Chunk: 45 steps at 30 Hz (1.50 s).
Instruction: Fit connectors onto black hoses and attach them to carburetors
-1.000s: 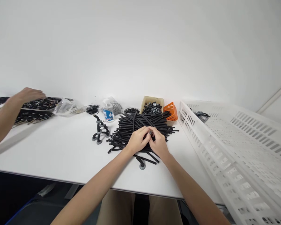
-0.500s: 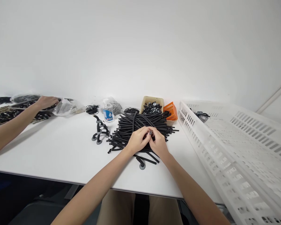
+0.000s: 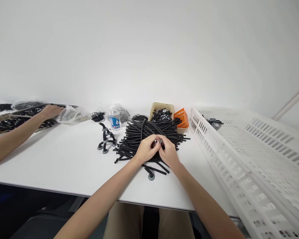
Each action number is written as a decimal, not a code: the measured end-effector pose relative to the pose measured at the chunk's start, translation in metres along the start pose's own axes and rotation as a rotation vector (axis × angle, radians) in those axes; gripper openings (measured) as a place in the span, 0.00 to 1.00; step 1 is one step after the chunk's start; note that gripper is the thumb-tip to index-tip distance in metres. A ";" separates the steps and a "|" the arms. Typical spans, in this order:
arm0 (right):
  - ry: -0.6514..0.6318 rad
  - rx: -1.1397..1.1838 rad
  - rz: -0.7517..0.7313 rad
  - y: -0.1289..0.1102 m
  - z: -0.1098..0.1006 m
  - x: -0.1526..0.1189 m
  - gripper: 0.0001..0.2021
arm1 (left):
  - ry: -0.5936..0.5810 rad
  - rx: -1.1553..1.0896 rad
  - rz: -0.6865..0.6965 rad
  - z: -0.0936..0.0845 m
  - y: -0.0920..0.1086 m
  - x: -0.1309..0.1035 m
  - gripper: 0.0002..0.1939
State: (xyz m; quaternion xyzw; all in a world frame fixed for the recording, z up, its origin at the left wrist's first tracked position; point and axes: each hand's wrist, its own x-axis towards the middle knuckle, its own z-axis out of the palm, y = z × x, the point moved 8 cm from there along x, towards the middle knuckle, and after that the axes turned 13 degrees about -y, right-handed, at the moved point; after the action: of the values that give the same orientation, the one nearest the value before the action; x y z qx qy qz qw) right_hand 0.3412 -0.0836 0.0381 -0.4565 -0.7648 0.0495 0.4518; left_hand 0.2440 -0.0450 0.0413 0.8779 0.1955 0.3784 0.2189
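My left hand [image 3: 146, 148] and my right hand [image 3: 168, 151] meet over a heap of black tubes [image 3: 132, 137]. Both are closed, with fingertips pinched together around small grey metallic pieces [image 3: 160, 141]; the fingers hide most of them, so their exact kind does not show. Below the hands, a short black tube piece with a grey round foot [image 3: 151, 176] rests on the white table. Left of the heap stands a small branching figure of black tubes and grey discs [image 3: 105, 138].
Behind the heap are a cream bin [image 3: 151, 111] of black and grey parts and an orange basket [image 3: 185, 119]. A clear bottle [image 3: 115, 118] stands left of them. A large white crate [image 3: 214, 156] fills the right side. Another person's hand [image 3: 51, 111] reaches among black parts at left.
My hands have barely moved; the fingers have shifted slightly, and more grey metal shows between them. The other person's hand has moved slightly at the left.
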 end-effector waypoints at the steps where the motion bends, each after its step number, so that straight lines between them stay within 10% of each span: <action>1: -0.001 0.003 0.000 0.000 0.000 0.000 0.13 | 0.000 -0.002 0.001 0.000 0.000 0.000 0.05; 45: -0.008 0.020 0.027 0.000 0.000 0.000 0.13 | -0.048 0.070 -0.007 -0.001 0.005 0.001 0.06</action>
State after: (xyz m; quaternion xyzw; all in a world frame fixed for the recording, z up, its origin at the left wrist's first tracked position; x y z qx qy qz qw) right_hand 0.3411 -0.0836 0.0375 -0.4622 -0.7599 0.0652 0.4525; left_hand 0.2445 -0.0484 0.0447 0.8932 0.2062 0.3493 0.1942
